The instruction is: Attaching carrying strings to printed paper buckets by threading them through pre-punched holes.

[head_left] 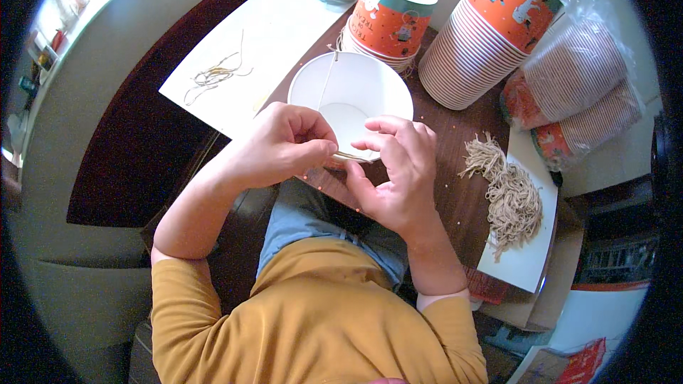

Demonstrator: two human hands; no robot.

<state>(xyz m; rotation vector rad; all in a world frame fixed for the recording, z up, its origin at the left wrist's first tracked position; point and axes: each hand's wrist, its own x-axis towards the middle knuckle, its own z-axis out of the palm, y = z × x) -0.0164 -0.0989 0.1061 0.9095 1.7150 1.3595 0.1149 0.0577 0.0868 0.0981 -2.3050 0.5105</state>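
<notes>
A white paper tub faces me with its open mouth, showing its bare white inside. A thin string hangs from a knot at its far rim down across the inside. At the near rim, my left hand pinches a piece of string between thumb and fingertips. My right hand is beside it at the same rim, its fingers curved and its thumb apart from them around the string's other end. I see nothing gripped in it.
Stacked orange and teal tubs and a taller leaning stack stand behind. Bagged tubs lie at right. A bundle of beige strings rests on a white board; loose strings lie on a white sheet.
</notes>
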